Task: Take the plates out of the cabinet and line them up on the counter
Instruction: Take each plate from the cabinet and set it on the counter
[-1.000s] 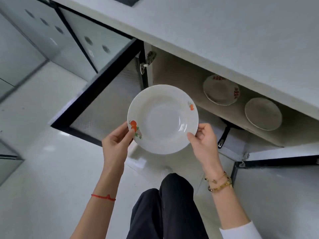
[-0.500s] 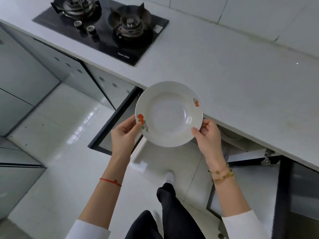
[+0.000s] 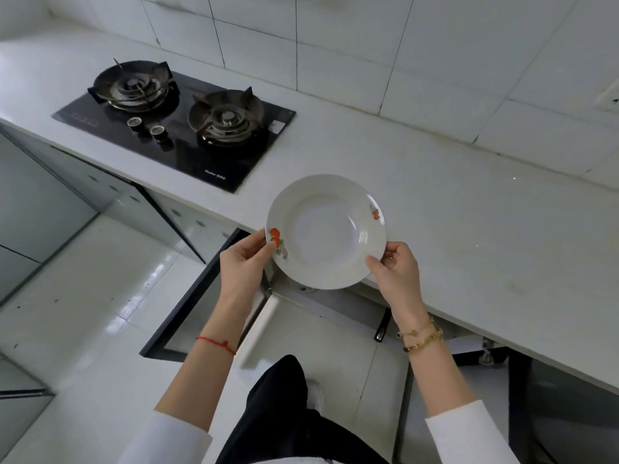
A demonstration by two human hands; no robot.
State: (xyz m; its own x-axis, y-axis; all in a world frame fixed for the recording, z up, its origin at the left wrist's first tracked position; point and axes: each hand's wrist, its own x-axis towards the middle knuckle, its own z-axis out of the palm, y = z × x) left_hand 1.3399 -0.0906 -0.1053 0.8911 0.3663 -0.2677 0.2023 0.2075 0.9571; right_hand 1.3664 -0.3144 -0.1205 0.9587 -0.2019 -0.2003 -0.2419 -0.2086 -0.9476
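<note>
We hold the plate by its rim with both hands, level and face up, over the front edge of the bench, just right of the stove. Our left hand pinches the rim beside the fruit print; our right hand pinches the opposite side, so each grip is closed on the plate. We judge the two-sided hold keeps it flat for setting down. The bench right of the stove lies bare, so this looks like the first in the row. Below, the cabinet door stands open.
</note>
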